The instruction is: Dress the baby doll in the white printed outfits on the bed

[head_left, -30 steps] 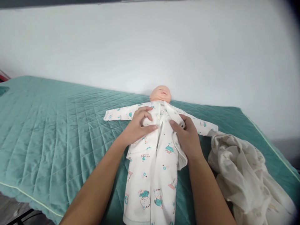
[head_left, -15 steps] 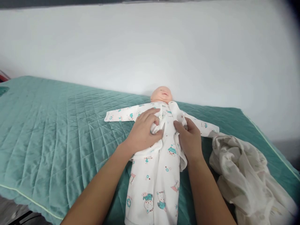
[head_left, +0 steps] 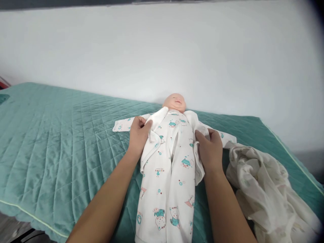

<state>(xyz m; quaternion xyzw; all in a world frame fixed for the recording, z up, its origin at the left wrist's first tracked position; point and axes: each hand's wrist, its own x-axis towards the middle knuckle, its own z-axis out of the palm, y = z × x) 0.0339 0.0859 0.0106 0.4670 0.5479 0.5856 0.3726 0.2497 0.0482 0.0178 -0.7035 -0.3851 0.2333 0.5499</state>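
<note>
A baby doll (head_left: 175,102) lies on its back with its head near the wall. It wears a white printed baby jacket (head_left: 153,148) over white printed pants (head_left: 165,199) that reach up its chest. My left hand (head_left: 140,133) pinches the jacket's left front panel and holds it folded outward, its plain white inside showing. With closed fingers, my right hand (head_left: 209,145) grips the right front panel, also turned out to the side. Both jacket sleeves stretch sideways over the bed. Between the panels, the pants' front shows, with a narrow gap down the middle.
A green quilted cover (head_left: 76,145) spreads under the doll. At the right lies a crumpled off-white cloth garment (head_left: 265,189), close to my right forearm and the sleeve's end. A white wall (head_left: 162,50) rises behind the bed.
My left hand has moved left, drawing the left jacket panel off the doll's chest and opening it outward. My right hand has shifted slightly right with its panel.
</note>
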